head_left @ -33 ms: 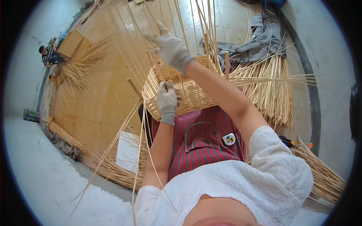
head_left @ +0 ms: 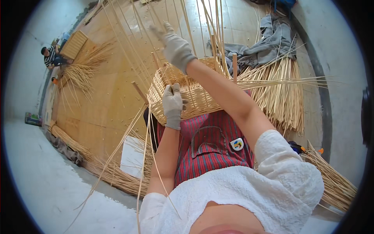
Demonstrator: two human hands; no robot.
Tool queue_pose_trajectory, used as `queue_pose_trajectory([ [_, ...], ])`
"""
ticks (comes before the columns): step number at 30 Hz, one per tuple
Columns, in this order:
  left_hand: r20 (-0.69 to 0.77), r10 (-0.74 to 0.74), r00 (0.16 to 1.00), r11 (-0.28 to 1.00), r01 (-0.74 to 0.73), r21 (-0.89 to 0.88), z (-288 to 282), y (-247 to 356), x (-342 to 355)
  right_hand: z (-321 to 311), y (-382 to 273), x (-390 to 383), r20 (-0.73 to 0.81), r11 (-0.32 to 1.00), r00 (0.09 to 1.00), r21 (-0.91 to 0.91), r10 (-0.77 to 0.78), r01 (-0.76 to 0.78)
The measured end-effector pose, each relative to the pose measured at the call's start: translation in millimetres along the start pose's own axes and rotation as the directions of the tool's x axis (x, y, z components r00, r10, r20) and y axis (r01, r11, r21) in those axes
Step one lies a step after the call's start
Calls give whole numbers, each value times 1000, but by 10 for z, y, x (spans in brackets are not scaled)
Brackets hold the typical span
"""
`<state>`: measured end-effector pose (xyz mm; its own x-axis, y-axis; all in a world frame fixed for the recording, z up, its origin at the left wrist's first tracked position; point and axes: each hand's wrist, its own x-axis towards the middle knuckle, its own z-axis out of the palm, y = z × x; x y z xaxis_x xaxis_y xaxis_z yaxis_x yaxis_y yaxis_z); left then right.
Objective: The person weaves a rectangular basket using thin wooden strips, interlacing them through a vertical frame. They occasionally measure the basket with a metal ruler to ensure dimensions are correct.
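Observation:
A half-woven pale wicker basket (head_left: 200, 99) rests above my red striped apron (head_left: 206, 160), with long upright canes (head_left: 183, 11) and short wooden posts (head_left: 234, 66) rising from it. My left hand (head_left: 173, 103), in a pale glove, is closed on the basket's near-left rim beside a short stick. My gloved right hand (head_left: 173, 46) is raised above the basket's back left among the upright canes, its partly blurred fingers stretched out and apart. Loose strands hang from the basket's left side past my left forearm.
Cane bundles (head_left: 280, 97) lie right, lower right and left, with a grey cloth (head_left: 265, 46) over the upper-right one. A person (head_left: 52, 58) in a striped top is at far left beside a woven panel (head_left: 74, 45). A white board (head_left: 132, 156) lies lower left. Pale walls curve around.
My right hand has shifted slightly left, with its fingertips blurred in motion. My left hand and the basket look almost unchanged.

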<state>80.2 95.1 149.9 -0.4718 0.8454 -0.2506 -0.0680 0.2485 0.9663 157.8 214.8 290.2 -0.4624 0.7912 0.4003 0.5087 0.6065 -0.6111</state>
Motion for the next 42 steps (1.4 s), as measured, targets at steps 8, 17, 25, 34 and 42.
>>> queue_pose_trajectory([
  [8, 156, -44, 987, 999, 42, 14, -33, -178, 131, -175, 663, -989, -169, 798, 979, 602, 115, 10],
  [17, 199, 764, 613, 415, -704, 576, 204, -402, -387, -520, 1613, -2335, -41, 502, 758, 772, 651, -390],
  [25, 440, 308, 844, 169, -503, 847, 674, -334, -502, -312, 1378, -1552, -544, 841, 794, 535, 272, 78],
  [34, 409, 295, 863, 191, -473, 860, 824, -217, -493, -839, 1264, -1259, -274, 975, 959, 222, 71, -9],
  [42, 356, 322, 877, 217, -435, 874, 861, -289, -529, -690, 1267, -2254, -83, 921, 969, 338, 234, -193],
])
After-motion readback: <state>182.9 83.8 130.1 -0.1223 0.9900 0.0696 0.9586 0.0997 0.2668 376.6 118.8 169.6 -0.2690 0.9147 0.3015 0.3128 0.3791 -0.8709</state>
